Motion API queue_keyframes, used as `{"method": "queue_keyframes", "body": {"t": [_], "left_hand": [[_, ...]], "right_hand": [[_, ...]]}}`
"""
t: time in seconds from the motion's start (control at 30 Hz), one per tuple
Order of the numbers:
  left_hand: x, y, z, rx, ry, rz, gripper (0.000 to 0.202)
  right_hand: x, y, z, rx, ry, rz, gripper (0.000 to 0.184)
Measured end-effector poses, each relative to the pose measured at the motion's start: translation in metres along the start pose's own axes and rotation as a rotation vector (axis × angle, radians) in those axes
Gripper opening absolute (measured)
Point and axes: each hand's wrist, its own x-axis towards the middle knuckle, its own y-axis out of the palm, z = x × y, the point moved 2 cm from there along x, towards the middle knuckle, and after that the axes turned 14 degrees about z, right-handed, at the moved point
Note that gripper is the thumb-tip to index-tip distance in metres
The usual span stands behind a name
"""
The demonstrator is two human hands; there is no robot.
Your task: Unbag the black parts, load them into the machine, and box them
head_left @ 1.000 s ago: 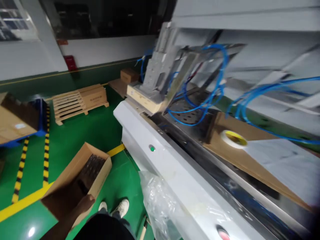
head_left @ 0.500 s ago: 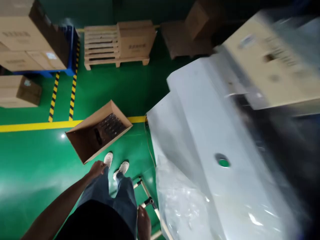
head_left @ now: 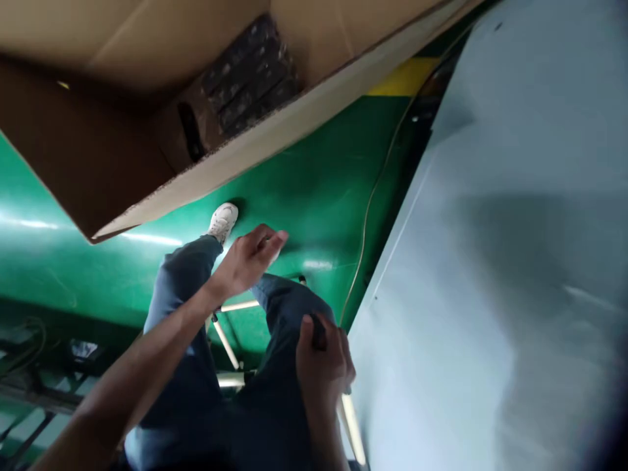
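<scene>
My left hand hangs in the air above my legs, below the near edge of an open cardboard box. Its fingers are curled in and the thumb lies along them, with nothing visible in the grasp. My right hand, beside my right knee, is closed around a small dark object that shows between thumb and fingers; its kind is not clear. Inside the box lies a stack of dark pieces in clear wrap, with a single black elongated part beside it.
A large pale grey sheet-covered surface fills the right side. Pale tubes with black joints stand beneath and between my legs. A thin cable runs down along the surface's edge over the green floor. Dark equipment is at lower left.
The view has come lower and nearer to the box, which now fills the upper left. My legs are bent. My left hand has moved right, and my right hand has come up beside the knee.
</scene>
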Motion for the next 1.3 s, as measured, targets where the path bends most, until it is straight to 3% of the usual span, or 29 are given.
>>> {"method": "queue_keyframes", "body": {"t": [0.13,0.27,0.33,0.5,0.73,0.87,0.93,1.07,1.3], "left_hand": [[-0.021,-0.007,-0.015,-0.161,0.126,-0.088,0.061],[-0.028,-0.012,0.001,-0.063,0.184,-0.120,0.059],[-0.027,-0.018,0.014,0.088,0.196,-0.194,0.057],[-0.025,-0.029,0.030,0.409,0.068,-0.313,0.051],[-0.032,-0.008,0.033,0.501,0.222,-0.409,0.044],[-0.040,-0.030,0.038,0.512,0.278,-0.594,0.035],[-0.048,-0.050,0.047,0.480,0.239,-0.736,0.042],[-0.064,-0.075,0.069,0.377,-0.003,-0.987,0.064],[-0.069,-0.051,0.079,0.419,-0.041,-1.012,0.065]], "right_hand": [[0.006,0.000,0.000,-0.082,-0.083,-0.155,0.055],[0.008,0.008,0.003,-0.101,-0.156,-0.266,0.058],[0.006,0.011,0.007,-0.074,-0.209,-0.274,0.061],[-0.002,0.007,0.015,-0.032,-0.271,-0.227,0.067],[-0.005,0.001,0.010,-0.021,-0.319,-0.243,0.059],[-0.002,-0.001,-0.003,-0.018,-0.291,-0.287,0.055],[0.001,-0.003,-0.010,-0.020,-0.276,-0.298,0.055],[0.003,-0.005,-0.022,-0.028,-0.277,-0.289,0.052],[0.005,0.001,-0.037,0.019,-0.349,-0.338,0.050]]}}
